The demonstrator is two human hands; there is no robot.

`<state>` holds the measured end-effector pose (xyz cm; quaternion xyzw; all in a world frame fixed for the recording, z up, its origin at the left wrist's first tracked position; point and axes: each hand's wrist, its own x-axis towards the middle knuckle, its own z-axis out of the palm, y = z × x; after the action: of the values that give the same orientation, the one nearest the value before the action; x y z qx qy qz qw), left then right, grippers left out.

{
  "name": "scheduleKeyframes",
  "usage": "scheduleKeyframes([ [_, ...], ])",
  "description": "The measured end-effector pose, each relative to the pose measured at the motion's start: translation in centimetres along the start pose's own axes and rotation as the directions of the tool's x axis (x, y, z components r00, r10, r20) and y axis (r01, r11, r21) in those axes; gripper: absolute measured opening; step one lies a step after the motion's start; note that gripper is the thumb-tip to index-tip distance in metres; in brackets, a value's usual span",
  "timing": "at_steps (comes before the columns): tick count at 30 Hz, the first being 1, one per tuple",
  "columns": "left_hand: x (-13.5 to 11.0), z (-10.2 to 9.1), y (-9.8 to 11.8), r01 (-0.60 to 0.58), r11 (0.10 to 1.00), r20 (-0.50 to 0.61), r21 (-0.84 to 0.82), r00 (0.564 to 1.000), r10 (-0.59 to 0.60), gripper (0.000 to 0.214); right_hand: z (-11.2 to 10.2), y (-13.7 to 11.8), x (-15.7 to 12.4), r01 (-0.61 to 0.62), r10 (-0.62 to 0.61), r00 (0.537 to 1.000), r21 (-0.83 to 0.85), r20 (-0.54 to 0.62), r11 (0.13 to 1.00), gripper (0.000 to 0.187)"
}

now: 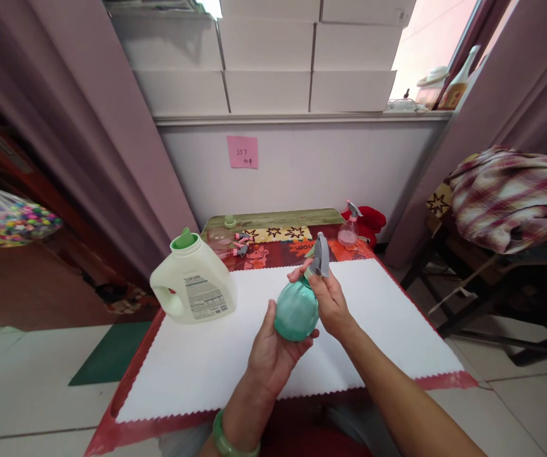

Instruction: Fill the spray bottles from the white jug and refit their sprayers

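A round teal spray bottle (295, 309) is held above the white table cover (207, 362). My left hand (273, 349) cups the bottle's body from below, fingers wrapped round it. My right hand (327, 298) is closed round the bottle's neck, at the grey trigger spray head (321, 255). A white detergent jug (193, 284) with a green cap stands on the cover to the left of my hands.
A pink spray bottle (349, 230) stands at the table's far right, and a clear bottle with loose spray heads (240, 244) lies at the far left. A chair with plaid cloth (511, 197) is on the right. A pink note (242, 152) hangs on the wall.
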<state>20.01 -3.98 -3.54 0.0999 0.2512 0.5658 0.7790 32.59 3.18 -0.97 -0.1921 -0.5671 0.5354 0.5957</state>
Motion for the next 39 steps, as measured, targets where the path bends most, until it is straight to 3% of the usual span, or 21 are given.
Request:
scheduleKeyframes([
  [4, -0.1, 0.5, -0.3, -0.049, 0.999, -0.103, 0.017, 0.993, 0.051, 0.063, 0.1, -0.1, 0.3, -0.012, 0.008, 0.999, -0.11, -0.036, 0.994, 0.032],
  [8, -0.2, 0.7, -0.9, -0.273, 0.947, -0.113, 0.17, 0.949, 0.294, 0.062, 0.4, -0.4, 0.7, -0.038, 0.028, 0.99, -0.07, -0.136, 0.997, 0.035],
  [11, 0.2, -0.3, -1.6, -0.446, 0.798, -0.106, 0.405, 0.844, 0.525, 0.076, 0.8, -0.4, 0.7, -0.09, 0.085, 0.979, -0.023, -0.183, 0.996, 0.036],
  [13, 0.7, -1.2, -2.1, -0.496, 0.655, -0.09, 0.571, 0.755, 0.65, 0.086, 1.2, -0.4, 0.7, -0.111, 0.108, 0.971, -0.003, -0.214, 0.994, 0.037],
  [15, 0.9, -1.6, -2.5, -0.503, 0.558, -0.067, 0.66, 0.7, 0.71, 0.095, 1.5, -0.4, 0.7, -0.098, 0.098, 0.966, 0.01, -0.24, 0.995, 0.037],
  [17, 0.9, -1.3, -2.6, -0.496, 0.59, -0.08, 0.637, 0.719, 0.69, 0.109, 1.6, -0.3, 0.6, -0.07, 0.075, 0.97, 0.03, -0.233, 0.997, 0.036],
  [19, 0.6, -0.3, -2.4, -0.483, 0.718, -0.127, 0.502, 0.779, 0.613, 0.115, 1.6, -0.3, 0.6, -0.037, 0.045, 0.981, 0.046, -0.189, 0.998, 0.034],
  [23, 0.0, 1.6, -1.1, -0.368, 0.909, -0.179, 0.197, 0.898, 0.403, 0.083, 1.2, 0.0, 0.7, 0.028, -0.021, 0.993, 0.057, -0.113, 0.998, 0.03],
  [26, -0.1, 1.5, 0.1, -0.116, 0.963, -0.201, 0.243, 0.965, 0.167, 0.073, 0.7, 0.1, 0.8, 0.039, -0.034, 0.994, 0.049, -0.108, 0.998, 0.029],
  [29, 0.0, 0.8, 0.7, 0.024, 0.95, -0.188, 0.312, 0.982, 0.037, 0.072, 0.3, 0.2, 0.8, 0.024, -0.019, 0.994, 0.049, -0.107, 0.998, 0.028],
  [34, -0.2, 1.2, 0.3, -0.148, 0.947, -0.08, 0.284, 0.981, 0.177, 0.064, 0.0, 0.1, 0.8, -0.014, 0.009, 0.989, -0.031, -0.151, 0.999, 0.033],
  [37, -0.4, 1.3, -0.4, -0.283, 0.904, -0.098, 0.32, 0.939, 0.329, 0.071, 0.0, 0.1, 0.8, -0.036, 0.03, 0.984, -0.033, -0.173, 0.999, 0.034],
  [39, -0.3, 0.9, -0.9, -0.333, 0.834, -0.131, 0.439, 0.895, 0.427, 0.082, 0.2, 0.1, 0.7, -0.042, 0.036, 0.985, -0.03, -0.168, 0.999, 0.033],
])
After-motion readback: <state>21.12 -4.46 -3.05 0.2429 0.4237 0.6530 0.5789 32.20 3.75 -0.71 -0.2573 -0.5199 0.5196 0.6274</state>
